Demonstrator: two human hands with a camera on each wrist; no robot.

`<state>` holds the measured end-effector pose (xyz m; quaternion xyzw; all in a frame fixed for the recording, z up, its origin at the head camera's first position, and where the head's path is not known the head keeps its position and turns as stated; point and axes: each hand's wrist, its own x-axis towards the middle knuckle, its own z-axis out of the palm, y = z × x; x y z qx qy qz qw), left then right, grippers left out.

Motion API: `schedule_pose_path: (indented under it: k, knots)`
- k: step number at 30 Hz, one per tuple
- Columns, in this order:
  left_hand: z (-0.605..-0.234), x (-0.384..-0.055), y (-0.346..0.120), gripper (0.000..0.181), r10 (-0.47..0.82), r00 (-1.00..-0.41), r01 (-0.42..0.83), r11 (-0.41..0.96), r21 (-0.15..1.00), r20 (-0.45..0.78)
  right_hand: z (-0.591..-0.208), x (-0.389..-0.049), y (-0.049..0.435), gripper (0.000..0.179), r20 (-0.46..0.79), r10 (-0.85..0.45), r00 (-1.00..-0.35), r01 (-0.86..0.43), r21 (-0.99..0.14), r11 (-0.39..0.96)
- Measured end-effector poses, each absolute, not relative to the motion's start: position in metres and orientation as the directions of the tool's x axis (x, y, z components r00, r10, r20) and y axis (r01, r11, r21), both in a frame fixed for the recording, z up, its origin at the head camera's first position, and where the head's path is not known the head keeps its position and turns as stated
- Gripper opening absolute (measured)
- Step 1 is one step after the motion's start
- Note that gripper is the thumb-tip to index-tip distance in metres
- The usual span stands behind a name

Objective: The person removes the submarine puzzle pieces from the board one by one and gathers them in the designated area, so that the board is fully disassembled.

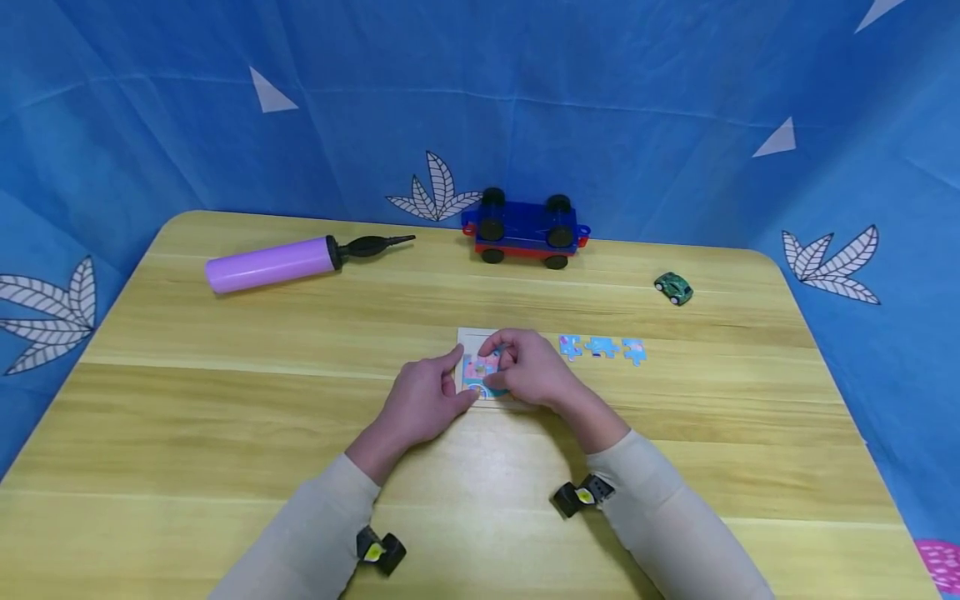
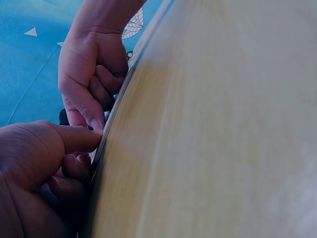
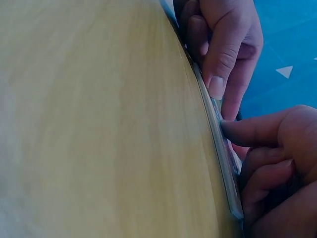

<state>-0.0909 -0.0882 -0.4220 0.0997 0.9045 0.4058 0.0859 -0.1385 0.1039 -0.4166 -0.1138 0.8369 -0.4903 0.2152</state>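
Note:
A small jigsaw puzzle board (image 1: 471,335) with a pale frame and a colourful cartoon picture lies on the table. My left hand (image 1: 426,398) holds its left side, thumb at the near corner and index finger along the left edge. Over the picture, my right hand (image 1: 534,367) bends its thumb and index finger around a puzzle piece (image 1: 489,364), covering the board's right part. In the right wrist view, the thumb (image 3: 237,130) comes down at the board's near edge. Three loose blue puzzle pieces (image 1: 602,347) lie in a row just right of the right hand.
A purple hand pump (image 1: 272,265) with a black nozzle lies at the back left. A blue and red toy wagon (image 1: 525,229) rests wheels outward at the back edge. A small green toy car (image 1: 673,288) stands at the right. Blue patterned cloth (image 1: 600,100) hangs behind the wooden table (image 1: 225,400).

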Motion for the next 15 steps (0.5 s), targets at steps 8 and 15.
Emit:
schedule_pose_path:
  k: [8, 15]
  knots:
    - [-0.4229, -0.0906, -0.0877, 0.069, 0.243, -0.967, 0.1, 0.654, 0.75, -0.083, -0.4173, -0.1373, 0.1054, 0.029, -0.226, -0.415, -0.882, 0.029, -0.903, 0.429]
    - [-0.4223, -0.0906, -0.0875, 0.069, 0.243, -0.967, 0.107, 0.649, 0.753, -0.072, -0.4191, -0.1368, 0.1068, 0.029, -0.205, -0.4, -0.893, 0.007, -0.896, 0.443]
